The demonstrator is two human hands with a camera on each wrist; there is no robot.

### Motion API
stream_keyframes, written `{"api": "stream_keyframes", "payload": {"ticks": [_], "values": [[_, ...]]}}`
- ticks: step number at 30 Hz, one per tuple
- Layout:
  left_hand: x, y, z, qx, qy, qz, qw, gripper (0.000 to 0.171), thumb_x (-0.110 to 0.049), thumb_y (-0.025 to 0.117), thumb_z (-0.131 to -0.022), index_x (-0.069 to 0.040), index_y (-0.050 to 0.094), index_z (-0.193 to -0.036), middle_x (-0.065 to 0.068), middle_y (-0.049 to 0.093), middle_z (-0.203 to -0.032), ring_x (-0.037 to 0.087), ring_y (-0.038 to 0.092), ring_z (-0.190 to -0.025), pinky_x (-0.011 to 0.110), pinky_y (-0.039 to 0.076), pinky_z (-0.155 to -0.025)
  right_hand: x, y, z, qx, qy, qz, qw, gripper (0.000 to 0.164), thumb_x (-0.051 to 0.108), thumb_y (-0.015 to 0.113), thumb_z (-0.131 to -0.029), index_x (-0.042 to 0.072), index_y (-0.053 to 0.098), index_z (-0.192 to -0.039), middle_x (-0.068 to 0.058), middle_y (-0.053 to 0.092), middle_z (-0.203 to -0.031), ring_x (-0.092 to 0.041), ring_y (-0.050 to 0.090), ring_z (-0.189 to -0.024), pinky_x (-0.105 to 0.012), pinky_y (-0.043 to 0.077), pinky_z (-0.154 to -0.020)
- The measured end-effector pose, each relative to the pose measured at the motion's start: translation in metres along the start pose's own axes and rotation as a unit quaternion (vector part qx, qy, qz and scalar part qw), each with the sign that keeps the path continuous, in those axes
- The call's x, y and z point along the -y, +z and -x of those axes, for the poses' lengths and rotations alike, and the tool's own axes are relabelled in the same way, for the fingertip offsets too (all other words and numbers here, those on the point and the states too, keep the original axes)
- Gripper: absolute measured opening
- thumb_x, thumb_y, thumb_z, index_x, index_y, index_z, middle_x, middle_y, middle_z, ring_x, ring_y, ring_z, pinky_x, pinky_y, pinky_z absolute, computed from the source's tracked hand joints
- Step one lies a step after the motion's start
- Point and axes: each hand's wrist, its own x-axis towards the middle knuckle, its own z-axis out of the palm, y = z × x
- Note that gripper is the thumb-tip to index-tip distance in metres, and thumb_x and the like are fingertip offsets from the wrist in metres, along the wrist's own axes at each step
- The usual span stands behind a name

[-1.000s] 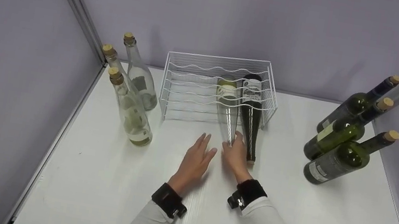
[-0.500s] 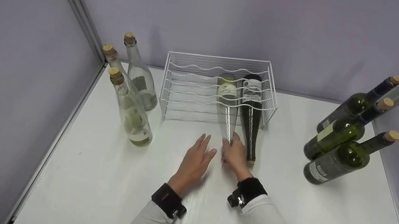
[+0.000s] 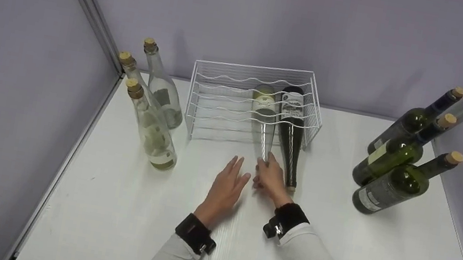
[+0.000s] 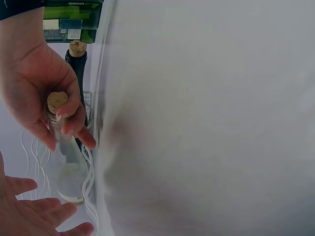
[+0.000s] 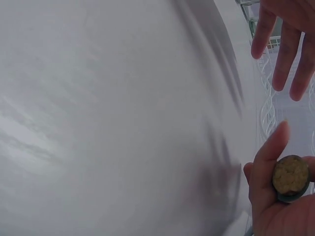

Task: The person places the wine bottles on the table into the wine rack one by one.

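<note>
A clear glass bottle (image 3: 265,131) with a pale label lies in the white wire wine rack (image 3: 216,109), its neck toward me. My right hand (image 3: 271,177) grips that neck; the cork (image 5: 291,175) shows between thumb and fingers in the right wrist view. Just left of it my left hand (image 3: 225,188) hovers with fingers spread, touching nothing visible. A dark corked bottle (image 3: 291,135) lies in the rack beside the clear one, to its right. In the left wrist view, the fingers of my right hand (image 4: 69,115) curl round the neck just below the cork.
Several clear corked bottles, one of them the front bottle (image 3: 153,133), stand left of the rack. On the right stand three green corked bottles, including the nearest bottle (image 3: 391,187). Walls (image 3: 259,17) enclose the white table (image 3: 113,218) at the back and sides.
My right hand and the clear bottle's neck have shifted slightly left, so the bottle lies a little straighter and farther from the dark one's neck. My left hand has barely moved.
</note>
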Motion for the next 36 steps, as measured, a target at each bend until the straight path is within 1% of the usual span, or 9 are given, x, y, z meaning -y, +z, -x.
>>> {"api": "stream_keyframes", "payload": {"ticks": [7, 13, 17, 19, 21, 25, 27, 31, 36], "values": [[0.0022, 0.0006, 0.0007, -0.008, 0.006, 0.001, 1.0, 0.066, -0.05, 0.031, -0.105, -0.003, 0.033, -0.152, 0.021, 0.03, -0.155, 0.039, 0.039, -0.135, 0.05, 0.033, -0.109, 0.0004, 0.003, -0.0011, 0.001, 0.013, -0.018, 1.0, 0.057, 0.023, 0.044, -0.105, 0.004, 0.022, -0.154, -0.016, 0.056, -0.097, -0.022, 0.063, -0.06, -0.038, 0.057, -0.052], [0.0042, 0.0012, 0.0022, -0.011, 0.001, 0.005, 0.9999, 0.066, -0.05, 0.031, -0.105, -0.005, 0.031, -0.153, 0.02, 0.031, -0.155, 0.036, 0.037, -0.138, 0.048, 0.031, -0.111, 0.0009, 0.005, 0.0008, -0.028, 0.01, 0.0, 1.0, 0.058, 0.024, 0.048, -0.103, 0.0, 0.026, -0.151, -0.015, 0.058, -0.08, -0.02, 0.061, -0.051, -0.035, 0.055, -0.046], [0.004, 0.0002, 0.0031, -0.016, -0.003, 0.014, 0.9998, 0.066, -0.05, 0.033, -0.105, -0.006, 0.031, -0.153, 0.019, 0.03, -0.155, 0.036, 0.036, -0.138, 0.046, 0.029, -0.112, -0.0004, 0.0064, 0.0008, -0.04, 0.011, 0.003, 0.999, 0.062, 0.022, 0.053, -0.101, -0.005, 0.026, -0.149, -0.017, 0.059, -0.081, -0.023, 0.062, -0.052, -0.037, 0.056, -0.049], [0.0038, 0.0, 0.0033, -0.017, -0.004, 0.015, 0.9997, 0.066, -0.05, 0.033, -0.105, -0.006, 0.031, -0.153, 0.019, 0.031, -0.155, 0.035, 0.036, -0.138, 0.046, 0.029, -0.112, -0.0016, 0.0068, 0.0006, -0.047, 0.006, 0.023, 0.999, 0.061, 0.02, 0.054, -0.099, -0.007, 0.029, -0.147, -0.019, 0.061, -0.086, -0.025, 0.064, -0.058, -0.038, 0.057, -0.054], [0.0039, -0.0002, 0.0035, -0.016, -0.005, 0.014, 0.9998, 0.066, -0.05, 0.033, -0.105, -0.006, 0.031, -0.153, 0.018, 0.031, -0.155, 0.035, 0.036, -0.138, 0.046, 0.029, -0.112, -0.0023, 0.0064, 0.0007, -0.056, -0.007, 0.058, 0.997, 0.059, 0.019, 0.056, -0.097, -0.008, 0.033, -0.145, -0.02, 0.061, -0.094, -0.027, 0.065, -0.072, -0.041, 0.057, -0.066], [0.0043, -0.0009, 0.0039, -0.016, -0.008, 0.013, 0.9998, 0.067, -0.051, 0.033, -0.105, -0.006, 0.031, -0.153, 0.018, 0.031, -0.155, 0.034, 0.034, -0.139, 0.046, 0.028, -0.113, -0.0034, 0.0047, 0.0032, -0.068, -0.036, 0.116, 0.99, 0.056, 0.016, 0.058, -0.094, -0.012, 0.038, -0.14, -0.025, 0.061, -0.111, -0.032, 0.059, -0.099, -0.044, 0.048, -0.09], [0.0049, -0.0014, 0.0039, -0.017, -0.007, 0.013, 0.9997, 0.067, -0.051, 0.033, -0.105, -0.005, 0.032, -0.153, 0.018, 0.031, -0.155, 0.034, 0.033, -0.14, 0.045, 0.027, -0.113, -0.004, 0.0038, 0.0052, -0.065, -0.044, 0.117, 0.99, 0.056, 0.014, 0.058, -0.093, -0.012, 0.039, -0.139, -0.027, 0.06, -0.114, -0.036, 0.057, -0.105, -0.046, 0.046, -0.094], [0.0064, -0.0026, 0.0042, -0.025, -0.001, 0.012, 0.9996, 0.064, -0.048, 0.035, -0.105, -0.004, 0.033, -0.152, 0.021, 0.032, -0.154, 0.035, 0.034, -0.14, 0.045, 0.027, -0.113, -0.0059, 0.001, 0.0067, -0.065, -0.053, 0.128, 0.988, 0.054, 0.013, 0.059, -0.092, -0.011, 0.042, -0.137, -0.026, 0.061, -0.115, -0.037, 0.058, -0.108, -0.047, 0.046, -0.095], [0.0072, -0.0033, 0.0055, -0.027, 0.001, 0.015, 0.9995, 0.064, -0.046, 0.035, -0.106, -0.003, 0.033, -0.152, 0.021, 0.032, -0.154, 0.036, 0.034, -0.139, 0.046, 0.028, -0.113, -0.0077, -0.0029, 0.0083, -0.057, -0.051, 0.131, 0.988, 0.057, 0.01, 0.059, -0.091, -0.011, 0.04, -0.14, -0.031, 0.058, -0.124, -0.039, 0.055, -0.118, -0.047, 0.043, -0.1]]}}
